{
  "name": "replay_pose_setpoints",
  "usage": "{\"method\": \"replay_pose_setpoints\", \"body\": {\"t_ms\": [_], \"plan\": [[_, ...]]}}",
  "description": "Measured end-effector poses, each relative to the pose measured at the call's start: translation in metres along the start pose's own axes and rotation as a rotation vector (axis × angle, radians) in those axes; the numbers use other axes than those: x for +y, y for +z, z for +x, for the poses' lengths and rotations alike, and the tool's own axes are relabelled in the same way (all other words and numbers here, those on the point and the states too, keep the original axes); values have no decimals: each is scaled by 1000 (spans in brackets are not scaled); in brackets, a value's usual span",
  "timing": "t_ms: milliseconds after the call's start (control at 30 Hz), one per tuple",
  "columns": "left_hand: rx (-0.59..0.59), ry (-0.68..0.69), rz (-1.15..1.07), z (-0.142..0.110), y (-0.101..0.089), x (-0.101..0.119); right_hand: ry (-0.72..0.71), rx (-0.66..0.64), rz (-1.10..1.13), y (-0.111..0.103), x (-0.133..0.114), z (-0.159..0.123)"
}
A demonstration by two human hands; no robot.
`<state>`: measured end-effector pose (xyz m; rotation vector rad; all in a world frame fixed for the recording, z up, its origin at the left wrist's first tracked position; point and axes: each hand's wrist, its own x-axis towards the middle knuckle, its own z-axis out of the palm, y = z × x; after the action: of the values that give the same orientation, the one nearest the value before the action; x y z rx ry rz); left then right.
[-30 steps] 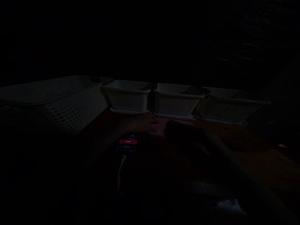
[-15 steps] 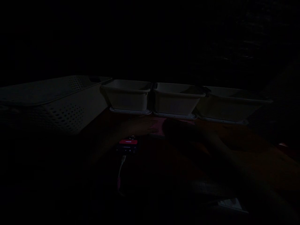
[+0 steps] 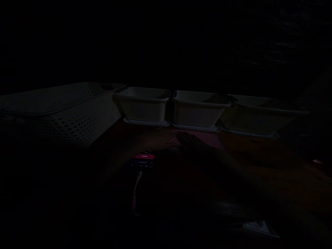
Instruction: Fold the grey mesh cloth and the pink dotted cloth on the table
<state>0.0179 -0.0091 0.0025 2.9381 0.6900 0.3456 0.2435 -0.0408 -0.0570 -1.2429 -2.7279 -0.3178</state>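
Three pale tubs (image 3: 195, 114) beside a perforated basket (image 3: 103, 114), lit phone (image 3: 144, 161) nearer.

A: How are the person's arms set?
B: Both reach forward and slant inward. The left forearm (image 3: 121, 159) comes in from the lower left, the right forearm (image 3: 243, 176) from the lower right.
A: And the left hand (image 3: 158, 139)?
B: It points rightward, fingers stretched out rather than curled, though darkness blurs their outline.
A: The right hand (image 3: 195, 145)?
B: Its back faces up. The fingers (image 3: 182, 136) extend leftward and away from the body, slightly parted, the wrist roughly in line with the forearm.
A: Do the hands meet?
B: Their fingertips are near each other; whether they touch is too dim to tell.
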Motion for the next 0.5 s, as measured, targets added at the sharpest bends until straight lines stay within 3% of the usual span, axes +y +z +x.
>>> {"method": "replay_pose_setpoints", "body": {"t_ms": [400,500], "plan": [[-1,-11,100,-4,5,-8,125,-136,-3,-17,3,-3],[-36,-33,142,-6,8,-12,191,-68,32,-21,6,-4]]}}
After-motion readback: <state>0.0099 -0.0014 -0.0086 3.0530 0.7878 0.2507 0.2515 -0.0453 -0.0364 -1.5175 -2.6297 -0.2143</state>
